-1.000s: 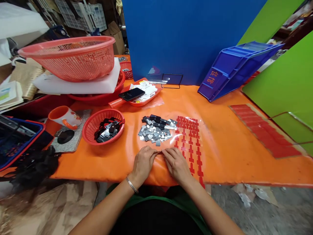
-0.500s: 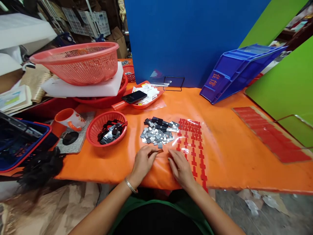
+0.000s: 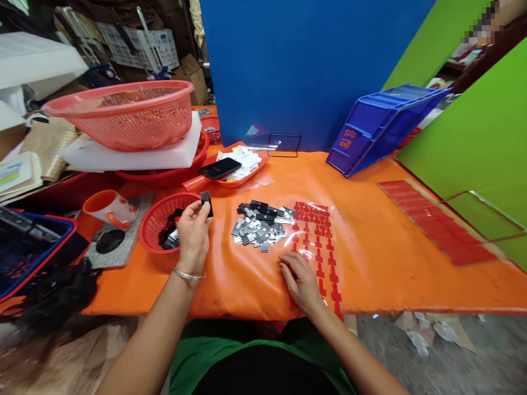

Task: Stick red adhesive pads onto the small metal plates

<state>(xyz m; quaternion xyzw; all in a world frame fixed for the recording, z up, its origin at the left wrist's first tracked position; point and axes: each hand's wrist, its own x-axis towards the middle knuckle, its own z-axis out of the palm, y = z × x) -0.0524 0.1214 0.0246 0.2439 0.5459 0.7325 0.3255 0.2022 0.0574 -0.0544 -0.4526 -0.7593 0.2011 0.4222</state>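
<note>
My left hand (image 3: 193, 233) is closed, pinching a small dark metal plate (image 3: 206, 204) between thumb and fingertips, raised at the right rim of a red round basket (image 3: 154, 206). Inside that basket lie several black and silver plates (image 3: 171, 233), partly hidden by the hand. My right hand (image 3: 302, 280) rests on the orange table cover, fingers loosely bent, thumb apart, holding nothing visible. It is at the left edge of a clear sheet with rows of red T-shaped stickers (image 3: 319, 255). A heap of silver and black metal plates (image 3: 261, 225) lies between the hands, farther back.
Behind the basket, a red scoop (image 3: 251, 178) holds paper slips and a black phone (image 3: 220, 168). At left are a mug (image 3: 111, 208) and a large pink basket (image 3: 123, 118) on white foam. A blue bin (image 3: 370, 131) leans at back right; a red sheet (image 3: 436, 222) lies at right.
My left hand has moved left and away from me, from the table's middle to the red basket, carrying a small plate. My right hand stays beside the sticker sheet. The view has shifted slightly.
</note>
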